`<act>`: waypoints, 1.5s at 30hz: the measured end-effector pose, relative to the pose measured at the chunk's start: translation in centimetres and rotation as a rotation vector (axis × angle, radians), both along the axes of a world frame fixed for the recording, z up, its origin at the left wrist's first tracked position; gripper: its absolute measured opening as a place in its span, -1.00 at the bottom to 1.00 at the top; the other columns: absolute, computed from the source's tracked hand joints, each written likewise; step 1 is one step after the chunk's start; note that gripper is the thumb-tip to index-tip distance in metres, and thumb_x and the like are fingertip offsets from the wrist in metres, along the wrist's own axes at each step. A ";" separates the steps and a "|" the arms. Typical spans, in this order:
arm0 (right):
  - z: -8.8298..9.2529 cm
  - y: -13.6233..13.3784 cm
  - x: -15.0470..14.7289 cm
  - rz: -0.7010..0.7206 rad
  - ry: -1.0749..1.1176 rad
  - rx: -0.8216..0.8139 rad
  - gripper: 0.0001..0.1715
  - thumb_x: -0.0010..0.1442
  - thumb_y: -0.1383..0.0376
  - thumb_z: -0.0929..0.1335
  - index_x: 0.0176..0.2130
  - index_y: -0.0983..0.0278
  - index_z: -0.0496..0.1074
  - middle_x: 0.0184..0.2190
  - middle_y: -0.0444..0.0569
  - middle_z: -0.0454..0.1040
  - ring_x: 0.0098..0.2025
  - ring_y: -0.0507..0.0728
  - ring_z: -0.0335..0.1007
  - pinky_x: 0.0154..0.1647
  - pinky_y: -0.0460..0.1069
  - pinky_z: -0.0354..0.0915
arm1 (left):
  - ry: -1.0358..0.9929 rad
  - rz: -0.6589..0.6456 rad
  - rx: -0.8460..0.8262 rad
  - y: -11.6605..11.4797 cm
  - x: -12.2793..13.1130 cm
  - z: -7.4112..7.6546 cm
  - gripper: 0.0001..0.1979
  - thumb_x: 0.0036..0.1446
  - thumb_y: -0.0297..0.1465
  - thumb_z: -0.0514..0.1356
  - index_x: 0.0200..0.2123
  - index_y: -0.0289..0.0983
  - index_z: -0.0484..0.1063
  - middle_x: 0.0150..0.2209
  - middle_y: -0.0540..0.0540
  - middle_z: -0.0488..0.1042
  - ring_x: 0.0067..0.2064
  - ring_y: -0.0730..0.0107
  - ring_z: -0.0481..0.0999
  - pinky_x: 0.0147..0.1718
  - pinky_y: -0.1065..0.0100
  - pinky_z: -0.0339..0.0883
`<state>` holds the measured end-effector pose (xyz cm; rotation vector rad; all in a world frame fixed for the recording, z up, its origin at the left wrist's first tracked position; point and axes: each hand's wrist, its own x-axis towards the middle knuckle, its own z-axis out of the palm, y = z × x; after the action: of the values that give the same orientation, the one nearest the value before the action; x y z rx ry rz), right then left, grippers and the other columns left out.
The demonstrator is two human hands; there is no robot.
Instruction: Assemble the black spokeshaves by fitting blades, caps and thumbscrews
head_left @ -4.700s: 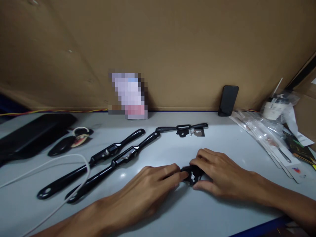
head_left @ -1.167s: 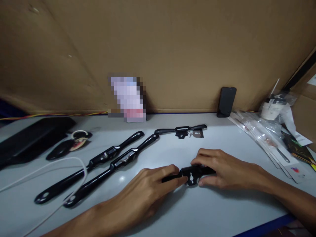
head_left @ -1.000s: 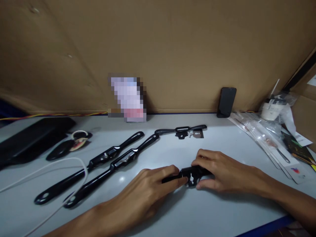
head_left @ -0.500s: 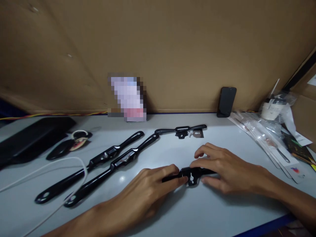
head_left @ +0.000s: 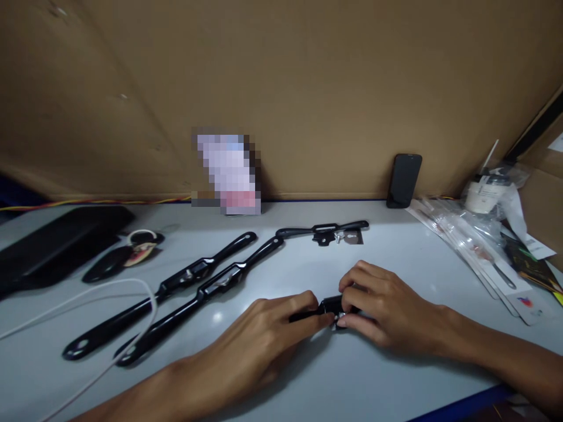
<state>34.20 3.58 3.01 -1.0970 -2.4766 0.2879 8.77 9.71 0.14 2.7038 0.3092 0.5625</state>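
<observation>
A black two-handled metal tool [head_left: 329, 305] lies on the white table [head_left: 396, 258] between my hands. My left hand [head_left: 268, 334] lies over its left handle, fingers closed on it. My right hand [head_left: 382, 308] covers the middle and right part, its thumb and forefinger pinched on the small silver wing screw at the centre. Two more black tools of the same kind [head_left: 176, 281] [head_left: 206, 290] lie side by side to the left. Farther back, a third one [head_left: 323, 230] rests with loose parts beside it.
A black phone [head_left: 403, 180] leans on the cardboard wall. Plastic bags with packaged items [head_left: 475, 246] and a white pot [head_left: 484, 193] fill the right side. A white cable [head_left: 88, 293], a key ring [head_left: 138, 243] and a black case [head_left: 57, 240] lie at the left.
My right hand lifted its fingers off the tool half a second ago and has now closed again over its middle, pinching the wing screw. The left hand has stayed put.
</observation>
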 end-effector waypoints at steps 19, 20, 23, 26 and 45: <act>3.0 1.3 2.3 -0.059 -0.121 -0.340 -0.56 0.24 0.21 0.60 0.04 0.32 0.57 -0.08 0.08 0.55 0.00 0.29 0.43 0.00 0.16 0.37 | -0.001 0.001 0.017 -0.2 0.0 0.2 -0.47 0.30 -0.69 -0.01 0.19 -0.16 0.46 -0.22 -0.05 0.49 -0.40 0.34 0.47 -0.49 0.35 0.28; 3.0 1.2 2.1 -0.059 -0.161 -0.341 -0.59 0.25 0.21 0.59 0.02 0.32 0.57 -0.09 0.08 0.55 -0.01 0.29 0.42 -0.02 0.16 0.37 | 0.000 0.000 0.021 -0.2 0.0 0.2 -0.46 0.29 -0.69 -0.01 0.19 -0.16 0.46 -0.22 -0.05 0.49 -0.40 0.34 0.48 -0.49 0.35 0.28; 2.7 1.1 1.6 -0.044 -0.225 -0.321 -0.69 0.30 0.21 0.56 -0.05 0.35 0.58 -0.11 0.08 0.55 -0.06 0.26 0.43 -0.04 0.14 0.37 | 0.004 0.000 0.030 -0.1 0.0 0.3 -0.46 0.29 -0.69 -0.01 0.19 -0.17 0.46 -0.24 -0.04 0.48 -0.41 0.35 0.46 -0.51 0.35 0.26; 2.4 1.3 1.7 -0.028 -0.237 -0.275 -0.77 0.36 0.22 0.51 -0.08 0.33 0.58 -0.12 0.07 0.55 -0.08 0.23 0.43 -0.06 0.12 0.36 | 0.003 0.001 0.028 -0.1 0.0 0.4 -0.47 0.29 -0.69 -0.02 0.17 -0.17 0.47 -0.25 -0.04 0.48 -0.43 0.36 0.45 -0.52 0.36 0.25; 1.9 1.8 2.6 0.057 -0.105 -0.269 -0.88 0.43 0.36 0.43 -0.13 0.28 0.65 -0.23 -0.02 0.56 -0.18 0.15 0.45 -0.10 0.04 0.35 | -0.004 0.001 0.045 -0.1 0.0 0.2 -0.46 0.26 -0.69 -0.02 0.17 -0.19 0.48 -0.24 -0.07 0.51 -0.42 0.34 0.48 -0.53 0.34 0.30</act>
<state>36.77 5.36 4.96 -1.1740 -2.6209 0.6105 8.80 9.66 0.32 2.7459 0.3000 0.5819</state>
